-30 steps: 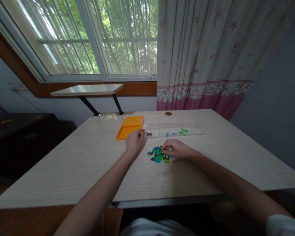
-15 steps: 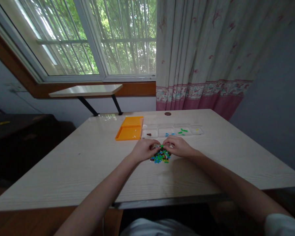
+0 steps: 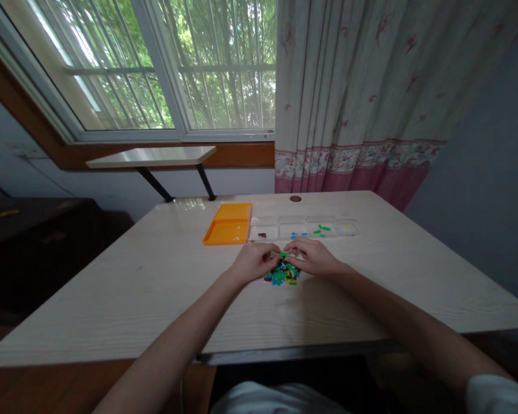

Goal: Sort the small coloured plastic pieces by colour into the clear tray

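Note:
A pile of small plastic pieces (image 3: 280, 275) in blue, green, brown and yellow lies on the table. My left hand (image 3: 255, 261) is at the pile's left side, thumb and fingers pinched. From the right, my right hand (image 3: 313, 257) reaches over the pile with its fingers pinched too. Between the fingertips of both hands shows a small green piece (image 3: 284, 254). Behind the hands, a row of clear trays (image 3: 291, 221) holds sorted pieces: brown pieces (image 3: 262, 235), blue pieces (image 3: 299, 234), green pieces (image 3: 322, 229) and a yellow piece (image 3: 347, 226).
An open orange case (image 3: 228, 223) with a few pale pieces in it stands left of the trays. At the table's back are a dark round disc (image 3: 296, 199) and a raised white shelf (image 3: 155, 156) on black legs. The table's front edge (image 3: 311, 351) is close to my body.
My left hand has come from the brown pieces' tray, rightward and nearer me, to the pile beside my right hand. A green piece now shows between both hands' fingertips. The right hand has barely shifted.

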The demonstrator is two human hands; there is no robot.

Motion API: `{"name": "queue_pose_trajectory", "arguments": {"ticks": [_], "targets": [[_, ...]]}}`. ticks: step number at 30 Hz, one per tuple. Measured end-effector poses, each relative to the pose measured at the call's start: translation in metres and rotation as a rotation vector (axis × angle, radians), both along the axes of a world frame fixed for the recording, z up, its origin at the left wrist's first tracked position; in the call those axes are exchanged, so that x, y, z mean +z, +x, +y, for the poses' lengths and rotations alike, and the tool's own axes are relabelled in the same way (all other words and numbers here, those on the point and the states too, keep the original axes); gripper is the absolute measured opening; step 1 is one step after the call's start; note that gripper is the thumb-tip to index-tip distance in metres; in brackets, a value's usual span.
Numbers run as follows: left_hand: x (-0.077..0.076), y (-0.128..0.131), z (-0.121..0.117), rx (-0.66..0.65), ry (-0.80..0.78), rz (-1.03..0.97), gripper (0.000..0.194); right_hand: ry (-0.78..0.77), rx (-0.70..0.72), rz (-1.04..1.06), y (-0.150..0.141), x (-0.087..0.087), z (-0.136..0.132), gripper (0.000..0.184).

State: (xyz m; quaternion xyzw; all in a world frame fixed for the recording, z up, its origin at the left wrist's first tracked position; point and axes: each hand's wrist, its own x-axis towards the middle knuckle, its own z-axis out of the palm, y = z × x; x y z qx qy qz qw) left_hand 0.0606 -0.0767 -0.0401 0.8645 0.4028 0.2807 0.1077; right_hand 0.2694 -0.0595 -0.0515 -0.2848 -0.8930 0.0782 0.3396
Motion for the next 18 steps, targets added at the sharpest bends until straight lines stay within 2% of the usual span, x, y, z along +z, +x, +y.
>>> {"name": "queue_pose_trajectory", "arguments": {"ticks": [8, 18], "targets": [[-0.0028, -0.001, 0.002, 0.0, 0.007, -0.054, 0.014, -0.012, -0.016, 0.02, 0.0008, -0.0032, 0.0013, 0.015], [0.0019, 0.0017, -0.0016, 0.01, -0.025, -0.035, 0.015, 0.004, -0.011, 0.05, 0.0003, -0.0033, 0.0013, 0.013]]}}
